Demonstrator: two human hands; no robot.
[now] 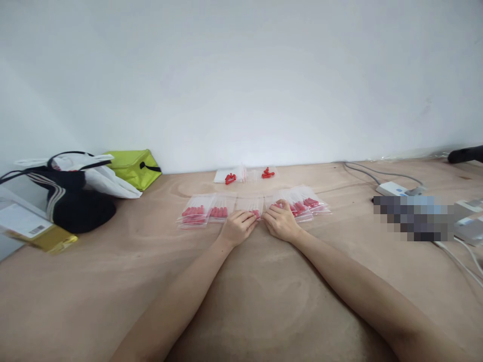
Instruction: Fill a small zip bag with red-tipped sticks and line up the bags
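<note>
A small clear zip bag with red pieces in it lies flat on the table between my hands. My left hand is closed, its fingers pressed together over the bag's near left edge and partly covering the red pieces. Curled at the bag's near right corner, my right hand is closed too; its fingertips are partly hidden. Left of my hands lie filled bags in a stack, with another filled bag beside them. More filled bags overlap beyond my right hand.
Against the wall, loose red pieces and more red pieces rest on clear bags. A black cap, a white bag and a lime-green pouch stand at left. At right are a power strip and cables.
</note>
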